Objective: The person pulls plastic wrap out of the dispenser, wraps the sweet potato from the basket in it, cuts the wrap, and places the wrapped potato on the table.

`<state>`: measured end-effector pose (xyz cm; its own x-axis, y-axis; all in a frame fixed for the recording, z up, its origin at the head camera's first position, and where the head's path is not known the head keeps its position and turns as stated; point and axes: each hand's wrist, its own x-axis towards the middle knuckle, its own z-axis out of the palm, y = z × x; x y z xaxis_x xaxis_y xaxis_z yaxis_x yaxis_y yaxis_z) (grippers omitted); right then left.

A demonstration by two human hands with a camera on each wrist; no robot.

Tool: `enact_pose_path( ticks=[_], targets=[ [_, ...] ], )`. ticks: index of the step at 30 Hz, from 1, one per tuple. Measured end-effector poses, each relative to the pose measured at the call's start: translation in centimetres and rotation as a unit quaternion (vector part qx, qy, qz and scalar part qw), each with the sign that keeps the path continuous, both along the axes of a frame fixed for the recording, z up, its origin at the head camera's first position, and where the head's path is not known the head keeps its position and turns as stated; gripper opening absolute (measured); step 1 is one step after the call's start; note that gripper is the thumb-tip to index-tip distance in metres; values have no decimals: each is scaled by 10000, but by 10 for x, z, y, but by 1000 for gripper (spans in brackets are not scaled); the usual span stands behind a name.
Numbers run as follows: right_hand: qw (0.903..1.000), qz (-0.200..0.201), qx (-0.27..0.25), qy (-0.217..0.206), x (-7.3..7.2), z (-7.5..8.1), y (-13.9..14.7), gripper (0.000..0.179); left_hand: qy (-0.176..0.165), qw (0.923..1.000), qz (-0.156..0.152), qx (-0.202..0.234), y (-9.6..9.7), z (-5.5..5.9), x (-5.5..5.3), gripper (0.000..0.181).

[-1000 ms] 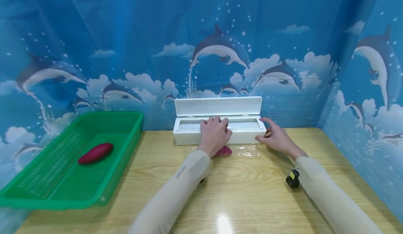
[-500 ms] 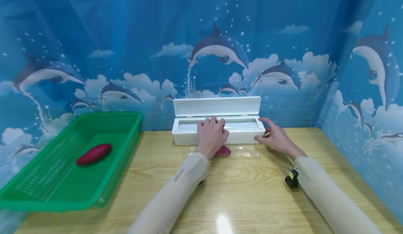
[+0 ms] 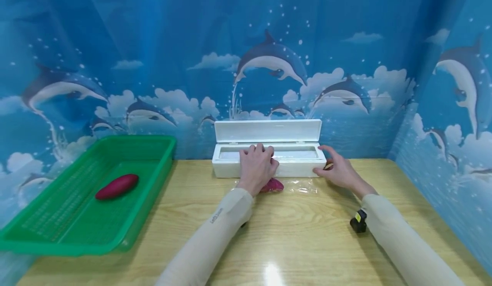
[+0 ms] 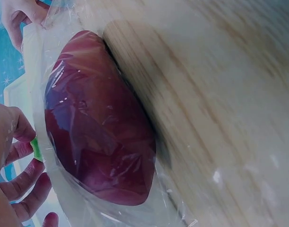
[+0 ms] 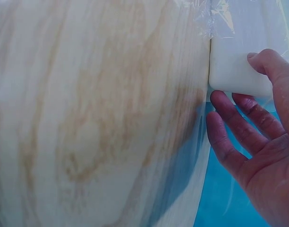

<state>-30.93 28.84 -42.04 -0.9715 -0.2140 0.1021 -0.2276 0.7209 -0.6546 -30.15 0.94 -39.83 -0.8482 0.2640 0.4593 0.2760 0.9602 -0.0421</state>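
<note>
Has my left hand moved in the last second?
Yes, slightly left: judged against the white box in the head view, your left hand has shifted along it.

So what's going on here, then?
A person is busy at an open white box. Their left hand seems to pinch a green piece on it, while the right hand holds the box's right end. Clear film comes over the front onto the table, with a purple potato under it. A second potato lies in the green basket to the left.
</note>
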Motion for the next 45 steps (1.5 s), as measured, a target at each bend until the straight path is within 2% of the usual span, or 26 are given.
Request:
enact_pose_path(
  ticks=[11,20,27,33,45],
  targets=[
    [10000,-17,14,65,4,0,1,82,-47,9998,163,-75,-3,1,0,22],
    [10000,-30,30,37,6,0,3,83,-258,9983,412,328,-24,-1,1,22],
    [9999,-86,69,-9,7,1,3,84,-242,9972,534,458,-39,-2,2,23],
    [9999,-86,46,40,6,2,1,84,-81,9977,472,488,-51,-1,1,23],
    [10000,-1,-31,72,4,1,-3,83,-186,9968,478,619,-69,0,4,26]
  ],
)
